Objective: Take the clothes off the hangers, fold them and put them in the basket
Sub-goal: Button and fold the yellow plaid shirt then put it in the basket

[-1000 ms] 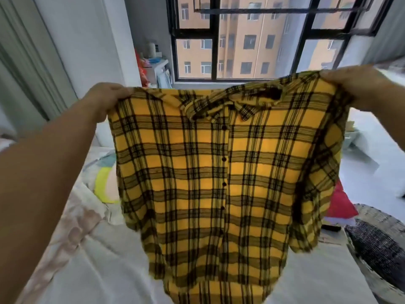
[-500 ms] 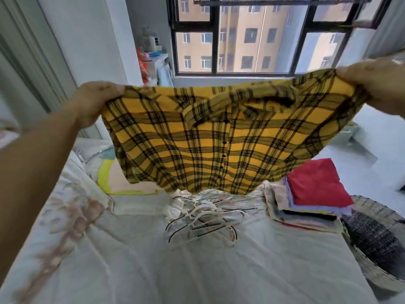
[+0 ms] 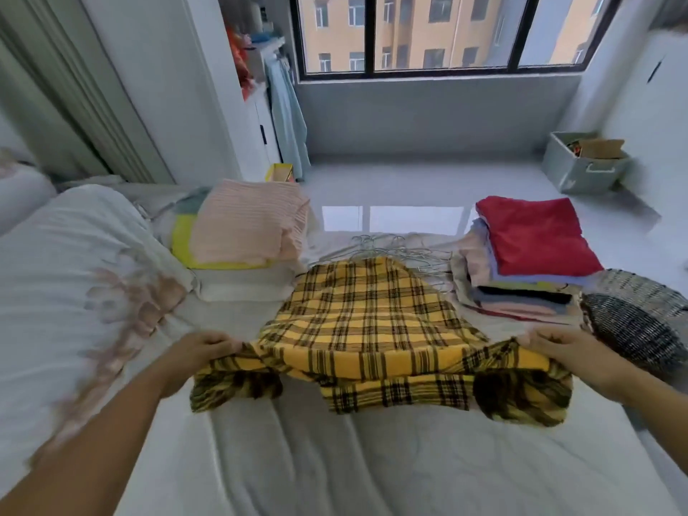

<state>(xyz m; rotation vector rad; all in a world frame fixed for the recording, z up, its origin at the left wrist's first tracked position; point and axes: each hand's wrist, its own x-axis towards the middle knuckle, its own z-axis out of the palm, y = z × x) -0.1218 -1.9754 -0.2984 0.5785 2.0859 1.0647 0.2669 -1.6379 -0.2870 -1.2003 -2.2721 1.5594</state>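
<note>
A yellow and black plaid shirt [image 3: 368, 322] lies spread on the bed, its hem toward the window and its shoulders near me. My left hand [image 3: 199, 351] grips the left shoulder and my right hand [image 3: 562, 348] grips the right shoulder, both sleeves bunched under them. Several empty wire hangers [image 3: 394, 249] lie just beyond the shirt. A stack of folded clothes [image 3: 528, 255] with a red piece on top sits at the right. The woven basket [image 3: 640, 322] stands at the bed's right edge, beside my right hand.
A folded pink striped garment [image 3: 245, 229] rests on a yellow-edged pillow at the left. White bedding [image 3: 74, 262] is heaped further left. Past the bed are a shiny floor [image 3: 409, 188], a grey storage box [image 3: 584, 165] and the window wall.
The shirt was held up in the air by its shoulders; both hands have swung it down and laid it flat on the bed. My view has tilted down.
</note>
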